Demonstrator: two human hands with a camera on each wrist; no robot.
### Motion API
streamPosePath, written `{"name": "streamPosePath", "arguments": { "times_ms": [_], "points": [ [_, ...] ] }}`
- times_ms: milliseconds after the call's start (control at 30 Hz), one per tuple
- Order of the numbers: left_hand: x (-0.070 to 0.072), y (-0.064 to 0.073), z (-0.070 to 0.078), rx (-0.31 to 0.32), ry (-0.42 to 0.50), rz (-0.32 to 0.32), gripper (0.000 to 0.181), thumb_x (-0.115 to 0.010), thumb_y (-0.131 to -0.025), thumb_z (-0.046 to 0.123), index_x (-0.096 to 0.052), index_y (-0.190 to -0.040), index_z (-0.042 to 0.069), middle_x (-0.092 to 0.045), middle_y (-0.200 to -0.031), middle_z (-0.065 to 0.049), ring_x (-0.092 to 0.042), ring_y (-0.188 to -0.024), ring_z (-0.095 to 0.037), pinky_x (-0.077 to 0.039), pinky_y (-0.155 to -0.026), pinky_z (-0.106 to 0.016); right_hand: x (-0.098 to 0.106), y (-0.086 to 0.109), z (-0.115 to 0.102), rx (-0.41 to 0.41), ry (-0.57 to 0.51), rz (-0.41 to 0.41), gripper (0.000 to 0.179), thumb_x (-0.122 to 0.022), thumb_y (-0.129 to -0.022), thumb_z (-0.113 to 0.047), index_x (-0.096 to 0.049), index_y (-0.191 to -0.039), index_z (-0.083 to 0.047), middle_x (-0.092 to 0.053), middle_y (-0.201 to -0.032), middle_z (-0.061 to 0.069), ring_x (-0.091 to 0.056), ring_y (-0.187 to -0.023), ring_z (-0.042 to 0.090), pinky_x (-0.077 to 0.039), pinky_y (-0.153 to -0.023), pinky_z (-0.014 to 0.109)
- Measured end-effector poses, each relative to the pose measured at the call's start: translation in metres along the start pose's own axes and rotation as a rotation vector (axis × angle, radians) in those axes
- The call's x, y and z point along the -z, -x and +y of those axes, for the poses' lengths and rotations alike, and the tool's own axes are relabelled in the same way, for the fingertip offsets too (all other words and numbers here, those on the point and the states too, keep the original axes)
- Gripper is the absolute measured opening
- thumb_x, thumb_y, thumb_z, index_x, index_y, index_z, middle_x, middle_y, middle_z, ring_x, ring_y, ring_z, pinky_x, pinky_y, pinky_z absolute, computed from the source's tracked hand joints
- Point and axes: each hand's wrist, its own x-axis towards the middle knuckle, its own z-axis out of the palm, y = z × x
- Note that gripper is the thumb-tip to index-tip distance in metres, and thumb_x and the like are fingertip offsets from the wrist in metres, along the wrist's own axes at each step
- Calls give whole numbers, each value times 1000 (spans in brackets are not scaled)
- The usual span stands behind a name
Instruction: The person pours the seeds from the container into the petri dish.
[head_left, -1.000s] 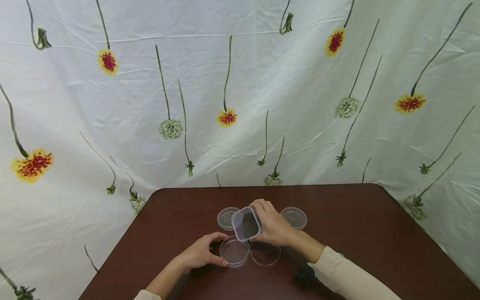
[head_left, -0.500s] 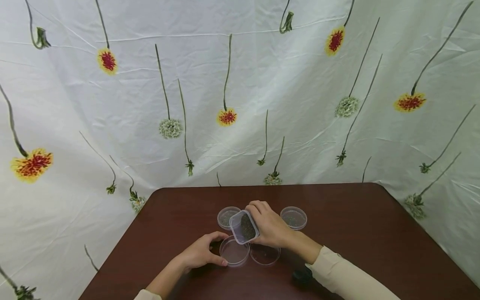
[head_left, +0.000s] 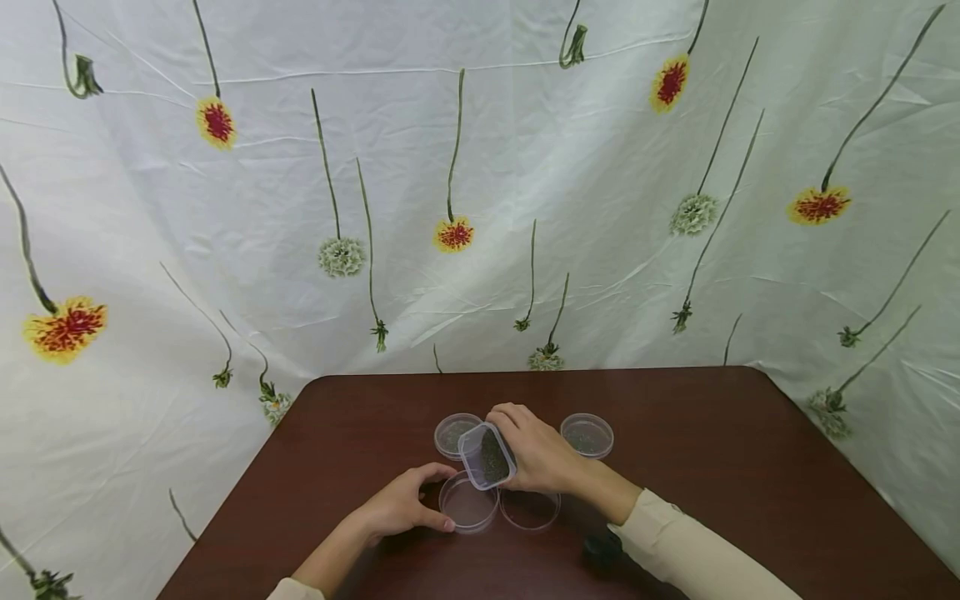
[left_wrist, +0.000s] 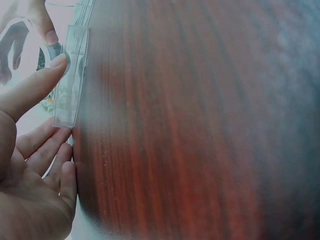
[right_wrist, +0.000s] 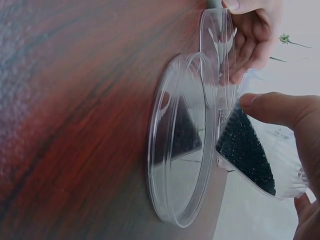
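My right hand [head_left: 538,450] grips a clear square plastic tub [head_left: 471,454], tilted to the left, with its mouth close over the near petri dishes. Dark, fine granules [right_wrist: 246,150] lie banked against one wall inside the tub. Thumb and fingers of my left hand [head_left: 407,502] hold the near-left petri dish [head_left: 468,507] by opposite sides of its rim. In the left wrist view the thumb lies on the dish and the fingertips meet its lower edge. Beside it, a second clear petri dish [right_wrist: 185,200] stands under the right hand, partly covered by it in the head view.
Two more petri dishes stand behind, the far-left one [head_left: 453,437] partly covered by the tub and the far-right one [head_left: 588,437]; both have greenish specks inside. A small dark object [head_left: 602,550] lies by the right sleeve on the brown table [head_left: 360,417]. Flowered cloth [head_left: 397,292] hangs behind.
The right hand and tub have shifted slightly left and towards the near-left dish, with the tub tipped a little differently. My left hand and the dishes have stayed in place.
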Motion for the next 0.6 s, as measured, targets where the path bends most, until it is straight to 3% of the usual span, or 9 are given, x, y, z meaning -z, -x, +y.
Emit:
{"name": "streamPosePath", "arguments": {
  "times_ms": [367, 600],
  "points": [
    [-1, 0, 1, -13, -5, 6, 68, -93, -77, 12, -60, -136, 3, -60, -135, -13, -52, -126, -36, -37, -108, -64, 1, 0, -4, 30, 47, -9, 91, -98, -70, -38, -52, -141, -6, -55, -140, 8, -48, -133, 27, -45, -107, 39],
    [0, -1, 0, -10, 0, 8, 69, -93, -77, 11, -60, -137, 3, -59, -137, -13, -52, -126, -37, -37, -108, -64, 1, 0, -5, 64, 104, 1, 97, -100, -65, -40, -54, -142, -5, -56, -138, 8, -49, -130, 27, -48, -104, 40]
  ]
}}
